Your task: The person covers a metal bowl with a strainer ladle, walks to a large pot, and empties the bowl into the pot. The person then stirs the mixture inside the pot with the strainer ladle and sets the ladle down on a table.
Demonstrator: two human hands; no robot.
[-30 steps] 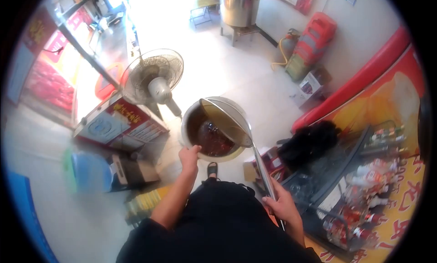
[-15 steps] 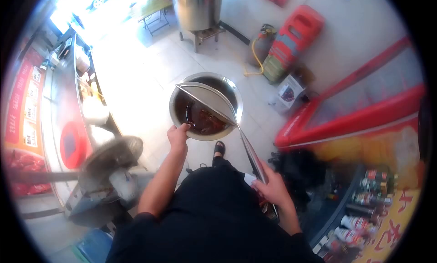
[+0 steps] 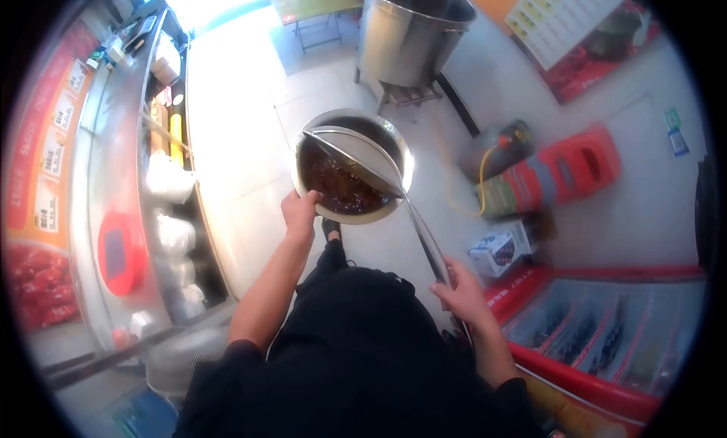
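Note:
A round metal pot (image 3: 408, 162) is held out in front of my body, with dark reddish-brown liquid (image 3: 337, 186) inside. My left hand (image 3: 300, 212) grips its near left rim, thumb over the edge. Across the pot's mouth lies a long-handled strainer (image 3: 362, 148), its round head tilted and partly inside. My right hand (image 3: 462, 292) is closed around the strainer's handle, to the right of my body. Whether the strainer's head dips into the liquid, I cannot tell.
A tall steel vat (image 3: 409, 44) stands on a low stand ahead. To the right are a red-and-green case (image 3: 556, 169), a small box (image 3: 500, 250) and a red-edged display freezer (image 3: 606, 339). A counter (image 3: 121, 180) with white bags runs along the left.
The view has moved forward: the vat, case and freezer appear nearer, and the fan-like metal object at left has dropped back. Both hands keep their holds on the pot and strainer.

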